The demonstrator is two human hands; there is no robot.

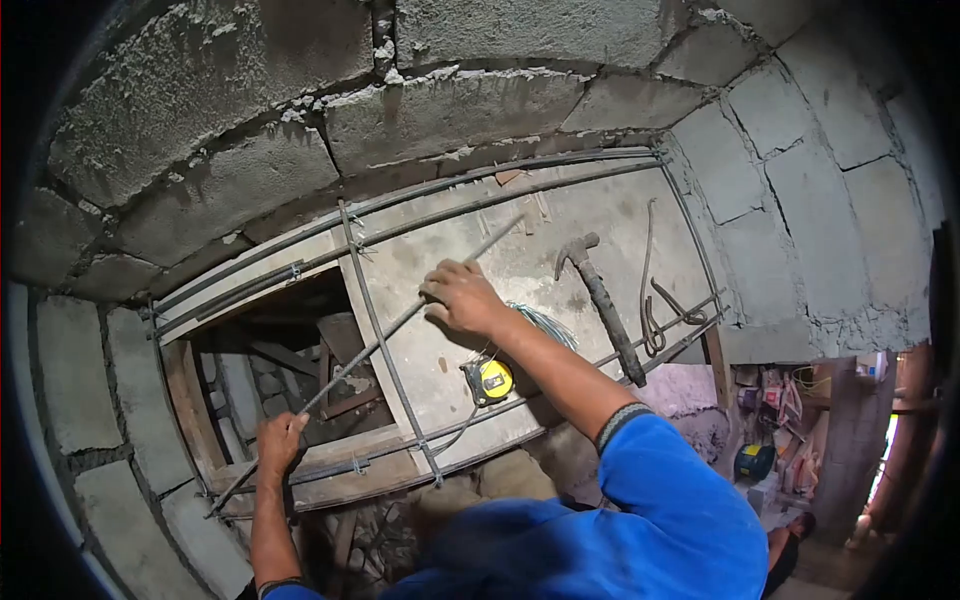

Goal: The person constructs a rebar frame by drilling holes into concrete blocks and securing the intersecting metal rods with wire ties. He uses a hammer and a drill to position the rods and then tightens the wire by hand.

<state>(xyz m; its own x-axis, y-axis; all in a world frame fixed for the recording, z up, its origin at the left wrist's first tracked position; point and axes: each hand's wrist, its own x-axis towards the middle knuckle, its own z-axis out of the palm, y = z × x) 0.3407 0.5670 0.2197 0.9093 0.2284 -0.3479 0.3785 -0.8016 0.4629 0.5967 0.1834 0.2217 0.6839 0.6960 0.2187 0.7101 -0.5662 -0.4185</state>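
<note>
A long loose steel rod (403, 318) runs diagonally over the rebar frame. My left hand (280, 442) is closed around its lower part, beside the frame's front left. Farther up the rod, my right hand (462, 296) has its fingers wrapped round it, above the pale board (600, 220). A yellow and black tape measure (490, 381) lies below my right hand. Thin tie wires (543, 325) lie partly hidden under my right forearm. A hammer (603, 305) rests on the board to the right, with a bent hooked rod (650, 280) and pliers (680, 303) beyond it.
The rebar frame (372, 310) spans the board and a dark opening (270, 350) on the left. Concrete block walls (450, 115) stand behind and at both sides. A wooden edge (190, 405) borders the opening. Another person (785, 550) is partly visible at the lower right.
</note>
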